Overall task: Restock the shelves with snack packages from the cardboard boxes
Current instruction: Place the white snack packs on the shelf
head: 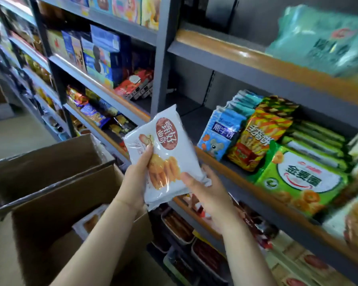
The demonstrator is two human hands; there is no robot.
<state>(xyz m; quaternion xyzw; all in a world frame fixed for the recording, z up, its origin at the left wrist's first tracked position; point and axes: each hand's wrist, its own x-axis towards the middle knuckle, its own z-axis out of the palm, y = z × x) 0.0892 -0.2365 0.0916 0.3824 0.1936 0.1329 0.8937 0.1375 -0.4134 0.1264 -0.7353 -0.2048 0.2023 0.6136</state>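
Note:
I hold a white snack package (165,153) with a red round label and a picture of biscuits, lifted in front of the shelf. My left hand (135,178) grips its left edge, thumb across the front. My right hand (203,188) holds its lower right corner from beneath, thumb on the front. Below my arms stands an open cardboard box (56,205), with more white packages (91,221) inside it. The middle shelf (221,168) has a bare stretch at its left end, straight behind the package I hold.
On the middle shelf stand blue packets (219,137), orange-yellow packets (260,137) and green packets (302,178). A grey upright post (163,65) divides the shelf bays. Boxed snacks fill the left bay. Trays of goods (180,226) lie on the lower shelf.

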